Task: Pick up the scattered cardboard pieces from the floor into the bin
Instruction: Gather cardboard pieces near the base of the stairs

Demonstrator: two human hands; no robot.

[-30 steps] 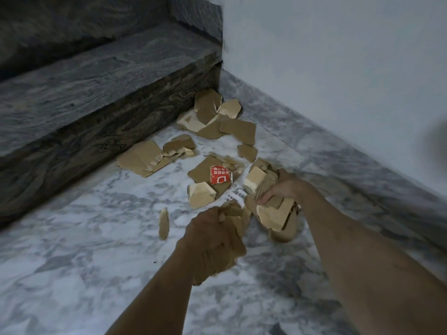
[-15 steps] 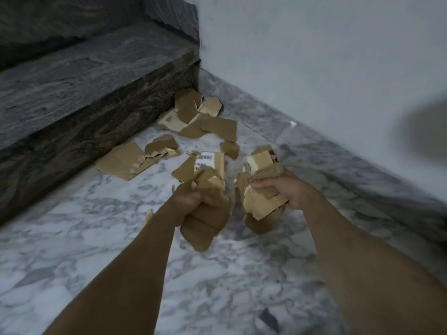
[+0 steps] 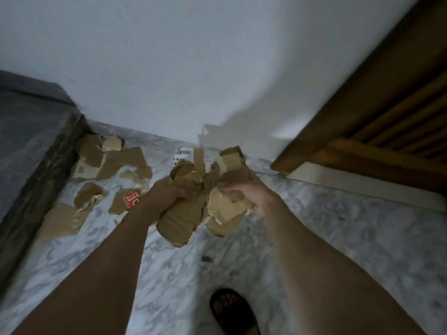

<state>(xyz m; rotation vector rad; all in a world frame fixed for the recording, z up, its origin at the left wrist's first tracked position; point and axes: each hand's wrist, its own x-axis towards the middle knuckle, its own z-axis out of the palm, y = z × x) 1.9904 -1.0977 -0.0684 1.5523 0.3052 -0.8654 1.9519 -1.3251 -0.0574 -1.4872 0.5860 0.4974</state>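
The left hand (image 3: 164, 193) is gripping a thick wad of torn cardboard pieces (image 3: 180, 213), fingers curled tight round its middle, and a strip with a white barcode label (image 3: 185, 153) is sticking up from the top of it. The right hand (image 3: 251, 193) is clutching a second bundle of cardboard (image 3: 226, 211) in the same closed way, and the two bundles are pressing against each other above the marble floor (image 3: 338, 238). More scattered cardboard scraps (image 3: 113, 160) are lying on the floor to the left, piled into the corner where the dark stone step (image 3: 31, 151) is meeting the white wall (image 3: 169, 68). One piece with a red printed label (image 3: 131, 199) is lying just beside the left wrist. A wooden slatted frame (image 3: 387, 122) is standing at the right, and a foot in a dark sandal (image 3: 232, 310) is resting on the floor below the hands.
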